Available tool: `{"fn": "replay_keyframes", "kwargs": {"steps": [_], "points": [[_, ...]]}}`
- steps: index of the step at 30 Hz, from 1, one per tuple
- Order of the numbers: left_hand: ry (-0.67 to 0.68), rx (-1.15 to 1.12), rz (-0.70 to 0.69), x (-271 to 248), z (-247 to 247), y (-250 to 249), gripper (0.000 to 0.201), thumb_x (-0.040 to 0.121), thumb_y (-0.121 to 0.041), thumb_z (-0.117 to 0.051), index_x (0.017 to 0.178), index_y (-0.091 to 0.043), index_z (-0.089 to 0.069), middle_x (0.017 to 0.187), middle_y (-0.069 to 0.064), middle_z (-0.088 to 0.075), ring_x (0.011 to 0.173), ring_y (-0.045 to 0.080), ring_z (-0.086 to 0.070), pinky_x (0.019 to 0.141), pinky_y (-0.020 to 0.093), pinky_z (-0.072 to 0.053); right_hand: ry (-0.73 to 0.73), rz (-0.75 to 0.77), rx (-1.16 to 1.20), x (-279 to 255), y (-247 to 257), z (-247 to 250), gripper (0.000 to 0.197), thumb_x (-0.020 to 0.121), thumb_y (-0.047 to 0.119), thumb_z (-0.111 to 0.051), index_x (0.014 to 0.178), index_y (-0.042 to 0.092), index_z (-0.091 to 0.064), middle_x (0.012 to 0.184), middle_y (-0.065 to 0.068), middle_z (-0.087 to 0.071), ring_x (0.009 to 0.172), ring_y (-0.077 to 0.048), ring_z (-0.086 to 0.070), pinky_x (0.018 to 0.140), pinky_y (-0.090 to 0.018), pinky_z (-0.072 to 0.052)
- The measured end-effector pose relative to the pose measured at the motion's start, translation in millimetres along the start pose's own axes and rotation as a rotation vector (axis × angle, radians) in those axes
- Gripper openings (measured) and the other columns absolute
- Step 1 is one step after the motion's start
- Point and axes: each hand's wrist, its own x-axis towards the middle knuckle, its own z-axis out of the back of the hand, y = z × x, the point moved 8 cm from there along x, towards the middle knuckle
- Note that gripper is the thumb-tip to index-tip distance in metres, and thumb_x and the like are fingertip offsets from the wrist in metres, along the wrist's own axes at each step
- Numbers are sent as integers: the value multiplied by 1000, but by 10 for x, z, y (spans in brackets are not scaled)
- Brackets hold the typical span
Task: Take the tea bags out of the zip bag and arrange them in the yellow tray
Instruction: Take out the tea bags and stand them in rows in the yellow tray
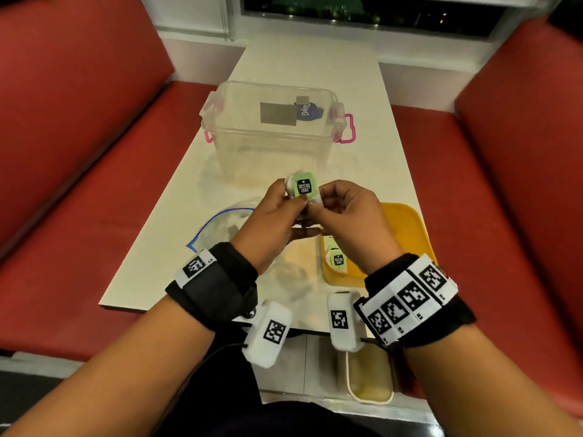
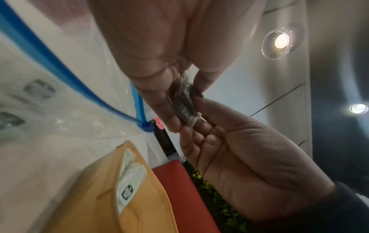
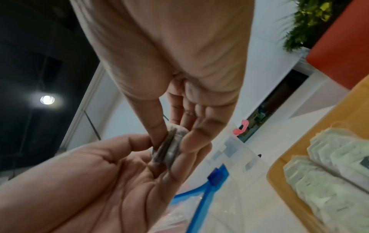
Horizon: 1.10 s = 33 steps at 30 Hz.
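Observation:
Both hands hold a small stack of tea bags point(image 1: 303, 188) with green labels, raised above the table. My left hand point(image 1: 277, 209) pinches the stack from the left; my right hand point(image 1: 340, 203) pinches it from the right. The stack shows edge-on between the fingers in both wrist views, as tea bags point(image 2: 184, 100) and tea bags point(image 3: 169, 149). The clear zip bag point(image 1: 220, 228) with a blue zipper lies on the table under my left hand. The yellow tray point(image 1: 407, 222) sits to the right and holds a row of tea bags point(image 1: 337, 258).
A clear plastic storage box point(image 1: 271, 130) with pink latches stands on the white table point(image 1: 303, 67) behind the hands. Red bench seats point(image 1: 94, 171) flank the table on both sides. A small lidded container point(image 1: 369, 376) rests below the table's near edge.

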Motion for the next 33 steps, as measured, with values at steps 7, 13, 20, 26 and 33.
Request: {"fn": "replay_keyframes", "kwargs": {"steps": [7, 13, 20, 26, 33], "points": [[62, 77, -5, 81, -82, 89, 23, 101, -13, -44, 124, -13, -48, 87, 0, -69, 74, 14, -70, 58, 23, -54, -18, 65, -348, 44, 11, 261, 29, 79, 31, -71, 106, 26, -62, 92, 5, -56, 63, -11, -51, 61, -31, -48], [116, 238, -40, 146, -180, 126, 28, 95, -12, -56, 122, -18, -51, 90, 6, -71, 68, 14, -67, 54, 23, -52, -17, 44, -295, 175, -11, 483, 18, 80, 20, -73, 97, 15, -68, 83, -4, -68, 64, -15, -59, 65, -33, -52], [111, 144, 25, 249, -206, 305, 23, 101, -15, -45, 122, -21, -52, 107, 8, -67, 83, 17, -68, 66, 29, -58, 16, -41, -176, 206, -146, 688, 4, 86, 2, -65, 86, 6, -64, 74, -18, -68, 63, -22, -67, 64, -38, -56], [42, 216, 0, 326, -105, 396, 22, 104, -17, -38, 121, -18, -52, 108, 6, -62, 85, 16, -67, 62, 24, -55, 77, 17, -478, 319, -110, 893, 4, 84, 12, -70, 86, 13, -72, 75, 0, -68, 60, -4, -58, 56, -23, -49], [16, 205, 28, 334, -39, 450, 25, 104, -17, -38, 125, -17, -51, 114, 9, -62, 93, 24, -68, 62, 24, -55, 253, -40, -921, 520, -268, 887, 4, 82, 16, -72, 86, 17, -73, 63, 9, -54, 56, -4, -46, 49, -16, -31]]}}
